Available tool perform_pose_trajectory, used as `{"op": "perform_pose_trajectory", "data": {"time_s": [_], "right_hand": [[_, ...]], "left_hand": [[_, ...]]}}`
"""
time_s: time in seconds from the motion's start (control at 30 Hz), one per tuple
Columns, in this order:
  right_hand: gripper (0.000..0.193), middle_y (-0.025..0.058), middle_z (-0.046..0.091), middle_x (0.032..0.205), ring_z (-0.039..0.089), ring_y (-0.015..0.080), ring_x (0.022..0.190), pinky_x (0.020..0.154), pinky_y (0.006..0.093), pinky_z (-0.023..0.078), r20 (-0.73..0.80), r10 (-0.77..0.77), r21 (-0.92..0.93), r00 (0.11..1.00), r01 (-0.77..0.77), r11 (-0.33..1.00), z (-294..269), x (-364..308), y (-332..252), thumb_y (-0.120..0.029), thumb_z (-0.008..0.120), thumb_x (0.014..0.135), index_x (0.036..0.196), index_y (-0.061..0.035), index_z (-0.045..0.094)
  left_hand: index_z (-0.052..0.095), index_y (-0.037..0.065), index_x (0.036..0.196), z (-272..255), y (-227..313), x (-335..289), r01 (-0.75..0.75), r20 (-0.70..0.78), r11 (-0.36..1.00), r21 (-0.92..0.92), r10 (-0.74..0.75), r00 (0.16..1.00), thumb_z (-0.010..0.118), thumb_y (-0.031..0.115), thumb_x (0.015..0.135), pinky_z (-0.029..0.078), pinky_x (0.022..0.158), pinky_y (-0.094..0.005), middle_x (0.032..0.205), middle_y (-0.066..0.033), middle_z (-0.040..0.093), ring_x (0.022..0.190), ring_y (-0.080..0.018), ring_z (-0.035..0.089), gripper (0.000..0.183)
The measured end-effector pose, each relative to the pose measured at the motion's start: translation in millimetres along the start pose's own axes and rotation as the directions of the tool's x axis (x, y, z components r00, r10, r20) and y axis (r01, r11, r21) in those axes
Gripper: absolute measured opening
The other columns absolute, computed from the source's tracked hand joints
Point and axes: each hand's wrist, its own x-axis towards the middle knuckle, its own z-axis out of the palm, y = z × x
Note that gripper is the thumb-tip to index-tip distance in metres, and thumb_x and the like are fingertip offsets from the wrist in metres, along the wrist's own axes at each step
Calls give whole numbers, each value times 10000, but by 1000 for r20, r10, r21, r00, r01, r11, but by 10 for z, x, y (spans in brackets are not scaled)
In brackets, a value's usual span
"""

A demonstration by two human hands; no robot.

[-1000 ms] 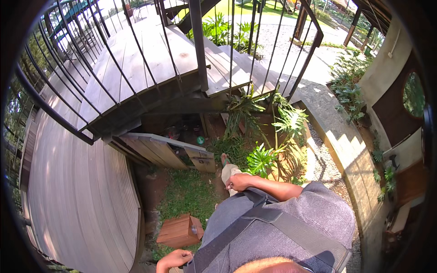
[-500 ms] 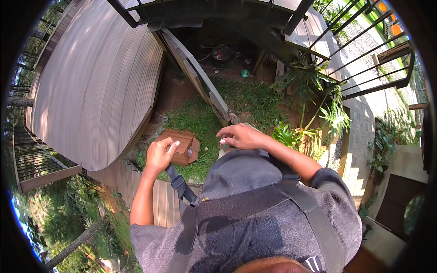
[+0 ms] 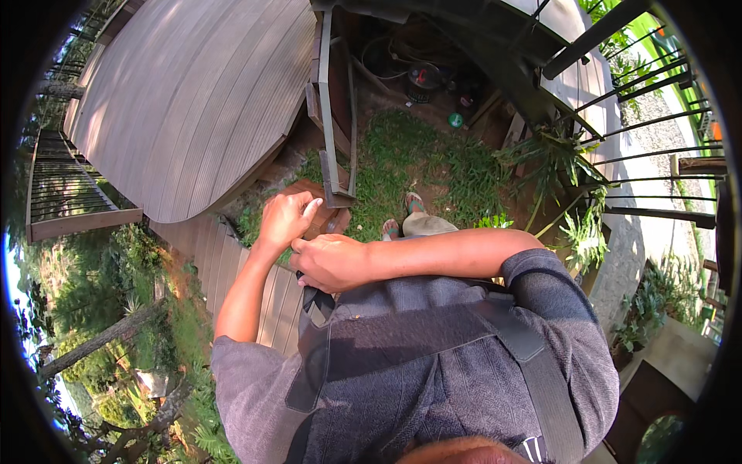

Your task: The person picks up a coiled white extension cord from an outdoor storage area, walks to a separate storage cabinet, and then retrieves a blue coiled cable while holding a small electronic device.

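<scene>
My left hand (image 3: 287, 221) is curled with the thumb sticking out, raised in front of my waist; whatever its fingers hold, if anything, is hidden. Just below it and to the right, my right hand (image 3: 331, 261) closes on a black strap (image 3: 317, 300) at the left side of the waist harness (image 3: 410, 331). The strap's upper end is covered by the fingers. Beyond my left hand lies a reddish-brown wooden box (image 3: 303, 189) on the grass, partly hidden by that hand and by the edge of an open door panel.
The open door panel (image 3: 334, 116) juts out beside the curved wooden deck (image 3: 193, 100). Behind it is a dark space with a round black container (image 3: 421, 87) and a small green item (image 3: 455, 121). Black railings (image 3: 649, 162) and leafy plants (image 3: 583, 224) stand to the right.
My right hand has moved left across my waist onto the strap. My left hand has risen slightly. The view has turned, so the door panel now shows farther left, and my feet are visible.
</scene>
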Motion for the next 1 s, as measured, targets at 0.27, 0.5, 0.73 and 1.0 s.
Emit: {"op": "perform_pose_trajectory", "data": {"time_s": [0.27,0.5,0.73,1.0], "right_hand": [[333,285,657,863,686,444,823,778,529,543,-90,36,89,995,-28,996,-109,2,80,-236,690,817,853,84,604],[377,287,636,662,679,474,671,687,522,566,-165,-16,307,986,67,949,-201,-105,-17,-249,628,791,755,126,608],[303,311,582,641,646,463,663,643,525,514,-216,-70,321,974,139,937,-361,-116,-18,-204,622,779,703,83,561],[188,217,634,756,663,418,757,703,496,514,16,35,420,999,-39,906,-576,-107,146,-138,640,784,811,39,579]], "left_hand": [[720,48,824,47,71,196,-49,83,992,117,40,996,706,368,921,524,635,-477,679,-180,658,663,-388,658,335],[710,35,803,62,-11,309,77,102,996,38,-81,992,705,372,915,503,641,-461,639,-183,618,619,-373,626,355],[703,35,792,212,-92,538,71,94,997,13,-72,993,705,381,916,501,640,-462,621,-189,602,612,-381,618,368],[705,44,804,269,85,879,37,131,999,-24,-34,991,694,385,930,493,621,-457,612,-178,600,605,-371,624,364]]}}
